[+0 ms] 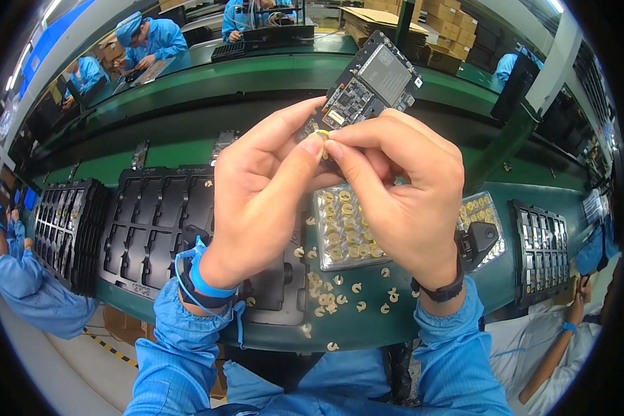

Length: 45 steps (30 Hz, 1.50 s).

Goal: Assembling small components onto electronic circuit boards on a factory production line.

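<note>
Held up in front of me is a dark circuit board (353, 90) with a large silver metal shield. My left hand (260, 180) grips its lower end, thumb on top. Pinched between the thumb and fingertips of my right hand (402, 173) is a small round part with a yellow rim (322, 133), right at the board's lower edge. My left thumb touches that part too. Whether it sits on the board cannot be seen, as the fingertips hide it. Below my hands, a clear blister tray (336, 260) carries several similar round yellow-rimmed parts.
Small cream notched pieces (326, 299) lie scattered on the green table (277, 338). Black moulded trays (135, 236) spread at left beside a stack of filled trays (66, 229). Another blister tray (492, 215) and a filled black tray (542, 253) are at right. Co-workers in blue sit around.
</note>
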### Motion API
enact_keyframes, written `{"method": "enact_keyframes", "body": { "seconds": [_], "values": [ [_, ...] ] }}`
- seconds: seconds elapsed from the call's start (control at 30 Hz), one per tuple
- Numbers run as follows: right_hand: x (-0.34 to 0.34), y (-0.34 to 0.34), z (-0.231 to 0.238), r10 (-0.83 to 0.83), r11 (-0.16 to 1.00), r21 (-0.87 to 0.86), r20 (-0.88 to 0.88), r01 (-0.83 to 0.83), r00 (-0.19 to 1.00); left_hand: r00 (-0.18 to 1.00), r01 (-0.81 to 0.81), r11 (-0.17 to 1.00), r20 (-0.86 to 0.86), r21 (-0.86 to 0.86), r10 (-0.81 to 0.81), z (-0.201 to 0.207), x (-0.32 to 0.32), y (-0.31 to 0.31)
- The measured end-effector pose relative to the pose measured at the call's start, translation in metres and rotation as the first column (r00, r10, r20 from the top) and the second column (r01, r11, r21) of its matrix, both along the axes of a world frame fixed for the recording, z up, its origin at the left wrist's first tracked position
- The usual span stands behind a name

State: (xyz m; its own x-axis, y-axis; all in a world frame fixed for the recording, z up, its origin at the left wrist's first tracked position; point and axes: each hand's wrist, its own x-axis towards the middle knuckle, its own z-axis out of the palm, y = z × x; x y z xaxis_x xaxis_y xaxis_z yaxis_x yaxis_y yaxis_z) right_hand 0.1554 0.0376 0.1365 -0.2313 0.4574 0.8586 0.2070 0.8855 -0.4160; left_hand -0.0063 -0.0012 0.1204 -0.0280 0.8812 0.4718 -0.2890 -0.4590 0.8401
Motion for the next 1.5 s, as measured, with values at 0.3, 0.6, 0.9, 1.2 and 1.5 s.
{"method": "enact_keyframes", "body": {
  "seconds": [0.3,0.6,0.9,1.2,1.5],
  "values": [
    [-0.001,0.001,-0.002,-0.047,0.998,0.032,0.001,0.047,0.999,0.999,0.028,1.000,-0.029,0.014,-0.028,-0.001,-0.005,0.004],
    [0.004,0.004,0.000,0.025,0.998,-0.059,0.049,-0.022,0.998,0.998,0.054,0.998,0.042,0.027,-0.055,-0.001,-0.005,0.004],
    [0.032,0.024,0.010,0.107,0.758,-0.637,-0.090,-0.140,0.990,1.000,-0.021,0.998,0.023,0.052,0.020,0.000,-0.007,0.009],
    [0.068,0.117,-0.030,0.015,0.706,-0.699,-0.147,-0.114,0.989,0.994,-0.001,0.937,-0.099,-0.348,-0.036,-0.031,-0.018,0.046],
    [0.125,0.214,-0.181,-0.285,0.420,-0.859,0.180,0.291,0.942,0.910,0.155,0.934,-0.322,-0.323,-0.262,-0.045,-0.007,0.049]
  ]
}}
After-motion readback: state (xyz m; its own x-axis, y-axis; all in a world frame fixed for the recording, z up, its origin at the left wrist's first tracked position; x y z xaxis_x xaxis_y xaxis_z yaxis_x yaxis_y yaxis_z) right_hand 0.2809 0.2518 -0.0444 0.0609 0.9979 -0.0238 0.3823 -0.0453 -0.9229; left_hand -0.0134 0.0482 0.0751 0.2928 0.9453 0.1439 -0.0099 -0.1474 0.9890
